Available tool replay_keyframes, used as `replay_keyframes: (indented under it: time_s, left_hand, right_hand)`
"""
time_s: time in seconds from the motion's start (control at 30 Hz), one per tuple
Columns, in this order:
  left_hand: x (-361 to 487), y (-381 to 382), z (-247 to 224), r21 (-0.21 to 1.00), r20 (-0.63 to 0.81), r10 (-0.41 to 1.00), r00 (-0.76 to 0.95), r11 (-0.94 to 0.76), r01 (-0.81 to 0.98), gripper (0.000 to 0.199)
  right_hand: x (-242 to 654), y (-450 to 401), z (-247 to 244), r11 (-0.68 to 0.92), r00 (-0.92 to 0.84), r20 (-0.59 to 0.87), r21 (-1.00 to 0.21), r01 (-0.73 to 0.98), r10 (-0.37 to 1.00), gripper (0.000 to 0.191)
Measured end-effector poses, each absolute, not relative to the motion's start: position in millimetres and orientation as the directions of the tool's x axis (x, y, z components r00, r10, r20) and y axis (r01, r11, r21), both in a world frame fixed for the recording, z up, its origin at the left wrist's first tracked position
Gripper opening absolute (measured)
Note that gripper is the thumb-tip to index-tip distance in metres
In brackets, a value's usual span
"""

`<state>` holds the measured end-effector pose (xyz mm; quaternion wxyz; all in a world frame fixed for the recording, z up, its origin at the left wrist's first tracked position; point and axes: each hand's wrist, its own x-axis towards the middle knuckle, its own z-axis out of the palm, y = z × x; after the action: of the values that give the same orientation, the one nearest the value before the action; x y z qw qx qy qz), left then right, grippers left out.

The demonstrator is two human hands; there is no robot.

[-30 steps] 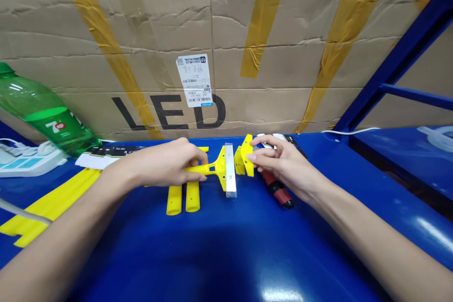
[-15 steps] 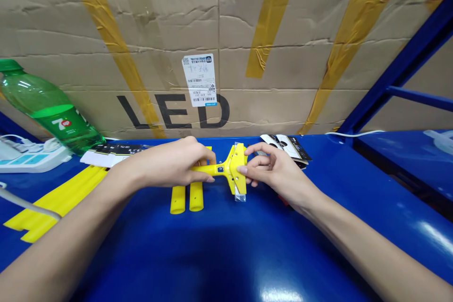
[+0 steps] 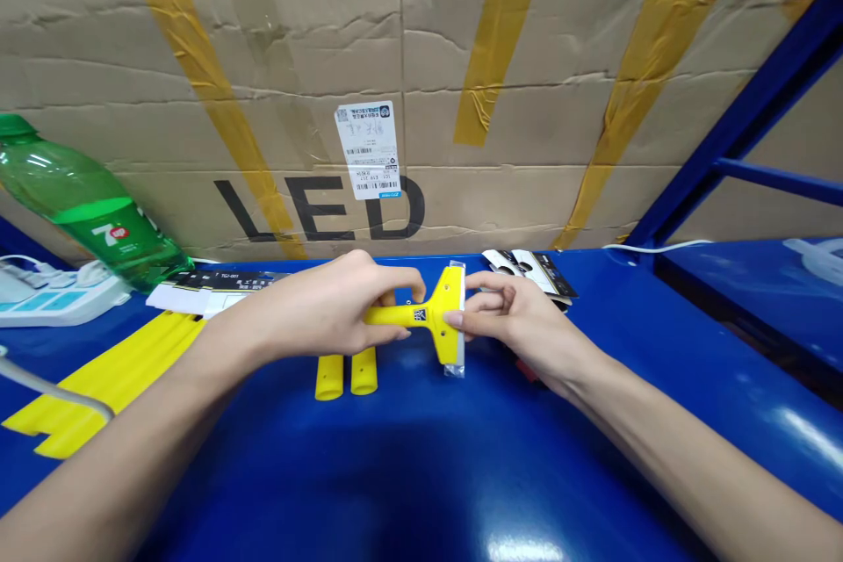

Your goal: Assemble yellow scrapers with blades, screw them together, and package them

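A yellow scraper (image 3: 448, 314) is held level above the blue table, its head pointing right. A blade in a clear sleeve (image 3: 454, 370) lies along the head's right edge, its lower end sticking out. My left hand (image 3: 329, 303) is closed around the handle, with the index finger arched over it. My right hand (image 3: 517, 316) pinches the head at the blade edge, thumb on top and the other fingers partly hidden behind. Below my left hand lie two yellow tubes (image 3: 364, 373), their upper parts covered by the hand.
Several long yellow pieces (image 3: 111, 373) lie at the left, near printed cards (image 3: 217, 291). More cards (image 3: 536, 274) lie behind my right hand. A green bottle (image 3: 92, 202) leans beside a white power strip (image 3: 62, 297). A large cardboard box (image 3: 316, 44) rises behind the table (image 3: 421, 474).
The scraper head's yellow top plate was askew and now sits in line with the head, with the blade strip showing along the right edge. Both hands keep their hold.
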<state>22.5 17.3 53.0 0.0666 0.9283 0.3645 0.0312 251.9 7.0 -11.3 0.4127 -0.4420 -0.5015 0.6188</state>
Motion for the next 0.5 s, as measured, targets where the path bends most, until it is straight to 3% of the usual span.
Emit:
replay_keyframes:
  time_s: [0.2, 0.5]
  left_hand:
    - [21.5, 16.9, 50.8, 0.102, 0.102, 0.565, 0.819, -0.825, 0.556, 0.026]
    - [18.2, 10.9, 39.3, 0.024, 0.194, 0.504, 0.842, -0.860, 0.509, 0.036]
  right_hand:
    - [256.9, 9.8, -9.8, -0.160, -0.261, -0.145, -0.986, -0.036, 0.954, 0.058]
    - [260.0, 9.6, -9.4, -0.125, -0.256, -0.117, -0.992, -0.014, 0.959, 0.059]
